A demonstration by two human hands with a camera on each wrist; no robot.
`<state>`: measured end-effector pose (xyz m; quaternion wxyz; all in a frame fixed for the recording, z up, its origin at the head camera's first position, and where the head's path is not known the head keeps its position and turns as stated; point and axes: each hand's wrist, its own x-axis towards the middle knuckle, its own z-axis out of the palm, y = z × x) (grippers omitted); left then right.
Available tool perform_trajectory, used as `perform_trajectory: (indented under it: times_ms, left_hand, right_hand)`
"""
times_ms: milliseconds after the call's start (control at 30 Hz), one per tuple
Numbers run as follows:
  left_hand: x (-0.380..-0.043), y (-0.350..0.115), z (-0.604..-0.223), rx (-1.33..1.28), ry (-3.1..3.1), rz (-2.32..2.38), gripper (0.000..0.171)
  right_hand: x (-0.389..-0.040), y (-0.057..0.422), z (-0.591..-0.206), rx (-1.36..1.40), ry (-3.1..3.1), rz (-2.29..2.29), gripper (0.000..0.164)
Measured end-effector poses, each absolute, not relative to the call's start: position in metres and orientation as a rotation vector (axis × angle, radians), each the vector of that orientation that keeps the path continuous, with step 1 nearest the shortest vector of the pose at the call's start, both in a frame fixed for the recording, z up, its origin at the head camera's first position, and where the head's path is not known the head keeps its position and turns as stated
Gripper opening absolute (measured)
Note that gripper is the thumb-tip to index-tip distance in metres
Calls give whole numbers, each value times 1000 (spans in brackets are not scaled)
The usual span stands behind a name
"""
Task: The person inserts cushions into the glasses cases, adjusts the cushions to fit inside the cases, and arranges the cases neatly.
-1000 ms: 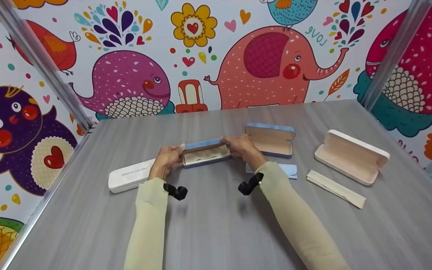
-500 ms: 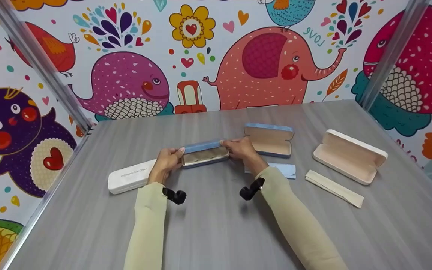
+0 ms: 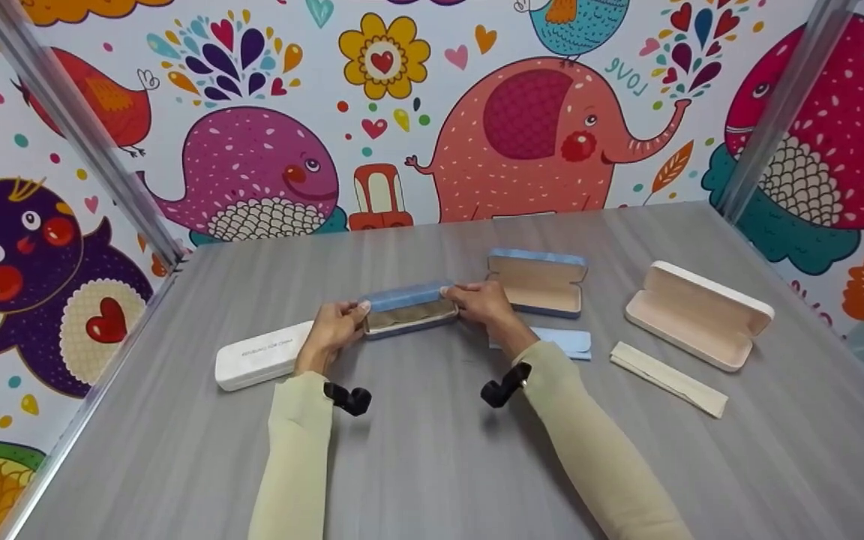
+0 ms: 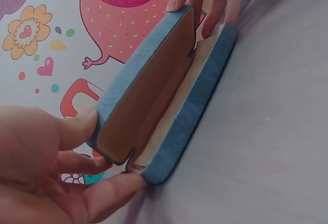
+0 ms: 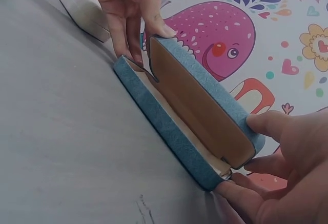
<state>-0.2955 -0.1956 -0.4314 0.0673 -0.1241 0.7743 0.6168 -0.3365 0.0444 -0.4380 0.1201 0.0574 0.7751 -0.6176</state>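
Observation:
A blue glasses case (image 3: 406,297) sits partly open in the middle of the table, its lid tilted over the base. Folded beige cloth (image 3: 411,315) lines the inside in the head view. My left hand (image 3: 333,330) grips the left end, thumb on the lid and fingers low on the base, as the left wrist view shows up close. At the opposite end, my right hand (image 3: 483,301) holds the case the same way. In the right wrist view the lid (image 5: 205,98) stands at a steep angle above the base (image 5: 166,126).
A closed white glasses case (image 3: 263,354) lies beside my left hand. Behind my right hand stands another open blue case (image 3: 537,283), with a light blue folded cloth (image 3: 563,343) in front. Farther right are an open white case (image 3: 698,319) and a folded cream cloth (image 3: 668,379).
The blue lid has tipped forward and down under both thumbs, shading the cloth inside. The case has stayed in place, and the other cases and cloths have not moved.

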Motion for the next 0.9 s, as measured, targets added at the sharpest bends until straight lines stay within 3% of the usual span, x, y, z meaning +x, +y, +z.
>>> perform_trajectory:
  times_ms: [367, 633, 900]
  left_hand:
    - [-295, -199, -436, -340, 2378, 1831, 44]
    - [-293, -200, -437, -289, 2431, 1843, 29]
    - [-293, -201, -440, -286, 2431, 1847, 30]
  right_hand:
    - [-335, 45, -443, 64, 2372, -1754, 48]
    - [-335, 46, -444, 10, 2377, -1759, 30]
    - [-334, 46, -446, 11, 2388, -1743, 42]
